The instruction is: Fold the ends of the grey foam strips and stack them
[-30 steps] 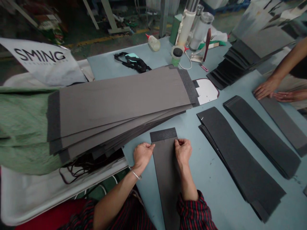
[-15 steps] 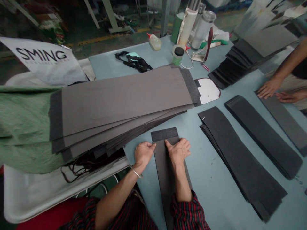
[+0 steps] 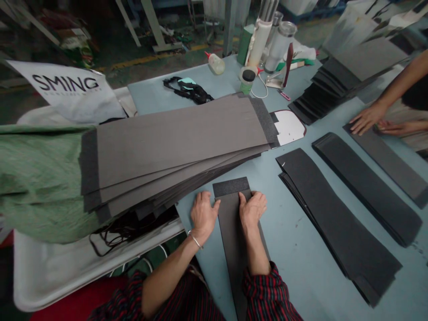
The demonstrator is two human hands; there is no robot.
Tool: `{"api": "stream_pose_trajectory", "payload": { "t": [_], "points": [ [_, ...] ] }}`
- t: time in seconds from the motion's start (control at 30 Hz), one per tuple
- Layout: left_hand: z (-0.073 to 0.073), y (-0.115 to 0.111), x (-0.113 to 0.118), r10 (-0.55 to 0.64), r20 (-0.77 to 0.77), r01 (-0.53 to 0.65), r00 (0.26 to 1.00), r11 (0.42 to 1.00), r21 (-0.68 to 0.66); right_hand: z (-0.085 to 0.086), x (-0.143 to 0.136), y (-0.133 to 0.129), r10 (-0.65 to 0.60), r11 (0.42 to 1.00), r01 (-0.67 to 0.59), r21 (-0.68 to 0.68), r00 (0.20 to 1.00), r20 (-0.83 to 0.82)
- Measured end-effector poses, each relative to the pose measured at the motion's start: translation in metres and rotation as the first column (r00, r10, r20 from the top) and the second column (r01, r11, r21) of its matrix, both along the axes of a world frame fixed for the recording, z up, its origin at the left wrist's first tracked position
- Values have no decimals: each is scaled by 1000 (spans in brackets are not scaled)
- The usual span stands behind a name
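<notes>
1. Dark strip (image 3: 230, 223) lay beside the counter's (image 3: 301, 267) near left edge.
2. Left hand (image 3: 204, 214), fingers relaxed and unclenched, touched the strip's left side with its thumb.
3. Right hand (image 3: 253, 208) lay loosely open across the strip's right side.

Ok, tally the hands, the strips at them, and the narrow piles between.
Wearer's left hand and right hand: 2
Co-worker's hands: 2
Strips: 2
Narrow piles: 2
Total: 8
</notes>
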State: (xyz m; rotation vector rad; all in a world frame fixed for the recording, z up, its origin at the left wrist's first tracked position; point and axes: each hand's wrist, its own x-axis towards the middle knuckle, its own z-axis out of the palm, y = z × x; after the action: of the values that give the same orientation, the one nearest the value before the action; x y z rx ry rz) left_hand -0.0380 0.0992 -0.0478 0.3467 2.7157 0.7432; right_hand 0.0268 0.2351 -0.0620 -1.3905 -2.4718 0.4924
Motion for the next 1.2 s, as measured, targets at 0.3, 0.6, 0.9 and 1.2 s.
{"api": "stream_pose_trajectory", "payload": {
  "t": [0.3, 0.6, 0.9, 1.2],
  "points": [
    [-11, 17, 21, -615, -289, 609, 733, 783, -122, -19, 14, -4, 324, 944, -330, -26, 937, -133],
    [-9, 22, 30, -601, -274, 584, 751, 798, -149, -7, 121, -54, 239, 965, -257, 46, 941, 238],
    [-4, 22, 33, -594, -271, 580, 757, 803, -141, -11, 274, -97, 90, 994, -107, 28, 928, 361],
    [-11, 23, 143, -956, -291, 986, 19, 67, -155, -11, 279, -98, 76, 990, -113, 87, 934, 349]
  ]
}}
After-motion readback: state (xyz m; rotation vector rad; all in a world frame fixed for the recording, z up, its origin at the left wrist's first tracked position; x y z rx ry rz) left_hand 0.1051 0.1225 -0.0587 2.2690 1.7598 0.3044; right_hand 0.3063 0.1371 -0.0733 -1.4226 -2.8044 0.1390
